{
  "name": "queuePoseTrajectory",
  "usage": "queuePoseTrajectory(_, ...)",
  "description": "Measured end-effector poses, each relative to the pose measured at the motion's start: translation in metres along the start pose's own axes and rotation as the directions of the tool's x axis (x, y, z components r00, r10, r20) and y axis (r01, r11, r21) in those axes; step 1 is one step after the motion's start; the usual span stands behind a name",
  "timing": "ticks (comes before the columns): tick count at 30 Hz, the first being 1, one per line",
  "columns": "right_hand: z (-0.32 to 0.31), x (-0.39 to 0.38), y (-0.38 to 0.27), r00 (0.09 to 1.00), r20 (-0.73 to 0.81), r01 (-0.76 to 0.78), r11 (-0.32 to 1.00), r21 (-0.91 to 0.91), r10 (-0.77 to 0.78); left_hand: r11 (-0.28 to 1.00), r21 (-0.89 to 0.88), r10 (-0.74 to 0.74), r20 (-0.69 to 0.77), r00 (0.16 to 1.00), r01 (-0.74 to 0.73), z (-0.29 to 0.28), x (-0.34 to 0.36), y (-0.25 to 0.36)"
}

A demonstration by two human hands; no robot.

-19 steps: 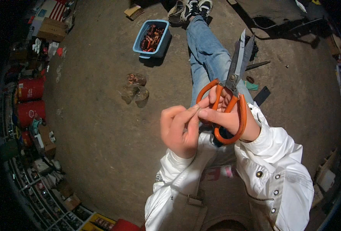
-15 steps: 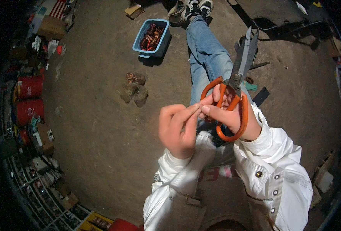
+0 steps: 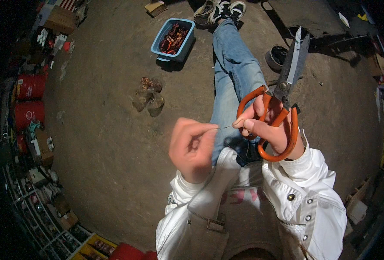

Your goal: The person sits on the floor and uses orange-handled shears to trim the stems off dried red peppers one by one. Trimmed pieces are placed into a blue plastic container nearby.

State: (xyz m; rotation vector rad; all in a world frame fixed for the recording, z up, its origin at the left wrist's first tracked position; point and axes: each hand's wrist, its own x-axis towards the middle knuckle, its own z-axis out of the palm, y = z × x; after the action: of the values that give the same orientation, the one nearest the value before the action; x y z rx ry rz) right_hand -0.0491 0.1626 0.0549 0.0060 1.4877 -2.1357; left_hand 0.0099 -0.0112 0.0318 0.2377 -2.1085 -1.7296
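In my right hand are large scissors with orange handles, blades pointing up and away from me. Its thumb and index finger also pinch a thin, dark wire or thread. My left hand pinches the other part of that strand between thumb and forefinger, left of the scissors. A loose length of it hangs below my right fingers. My outstretched legs in blue jeans lie beneath both hands.
A blue tub of copper-coloured pieces sits on the concrete floor, with small bundles below it. A dark round container stands right of my legs. Red drums, boxes and racks line the left edge; dark equipment is at upper right.
My hands have drawn apart, left hand leftward, right hand with the scissors rightward, so a short span of strand now shows between their fingertips.
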Motion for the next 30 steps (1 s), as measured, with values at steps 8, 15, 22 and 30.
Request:
queuePoseTrajectory(8, 0.004, -0.006, -0.006, 0.993, 0.061, -0.094, 0.992, -0.082, 0.099, 0.987, 0.055, 0.157, -0.088, 0.984, -0.153, -0.002, 0.006, -0.004)
queuePoseTrajectory(15, -0.015, 0.013, -0.004, 0.964, 0.169, -0.222, 0.972, 0.077, 0.207, 0.966, 0.14, 0.191, 0.19, 0.963, -0.219, -0.015, 0.017, 0.001)
queuePoseTrajectory(22, -0.031, 0.014, 0.006, 0.933, 0.324, -0.183, 0.982, 0.055, 0.156, 0.915, 0.222, 0.306, 0.155, 0.939, -0.335, -0.024, 0.029, 0.002)
queuePoseTrajectory(30, -0.043, -0.004, -0.002, 0.819, 0.569, -0.037, 0.996, -0.076, 0.073, 0.856, 0.389, 0.444, -0.217, 0.869, -0.34, -0.069, 0.034, 0.026)
